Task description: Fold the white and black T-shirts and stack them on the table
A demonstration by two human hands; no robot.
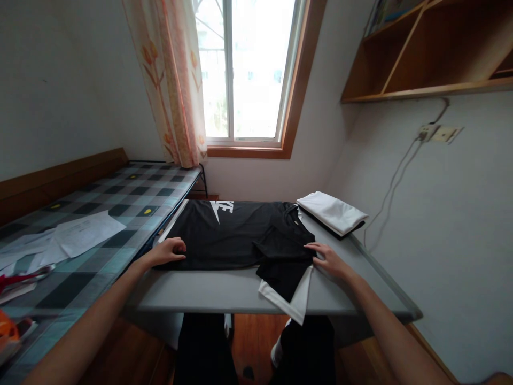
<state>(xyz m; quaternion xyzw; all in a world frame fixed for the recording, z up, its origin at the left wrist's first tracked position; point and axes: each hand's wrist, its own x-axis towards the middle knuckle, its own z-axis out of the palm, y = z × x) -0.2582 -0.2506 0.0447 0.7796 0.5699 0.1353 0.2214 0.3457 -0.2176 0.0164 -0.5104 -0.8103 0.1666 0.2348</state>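
A black T-shirt (240, 235) with white lettering lies sideways across the grey table (224, 291), its collar to the right. One black sleeve hangs toward me, with white cloth (294, 307) showing from under it past the table's front edge. My left hand (170, 251) is at the shirt's lower left corner, fingers curled in against the thumb at the hem. At the collar end, my right hand (326, 259) touches the shirt's edge near the shoulder. Its fingers are stretched out, with the thumb apart below them. Cloth under both hands is partly hidden.
Folded white and black clothes (332, 211) lie at the table's back right. Left of the table is a bed with a checked cover (132, 214), papers (86, 235) on it. A wooden shelf (425, 53) hangs on the right wall above a plugged-in cord (390, 187).
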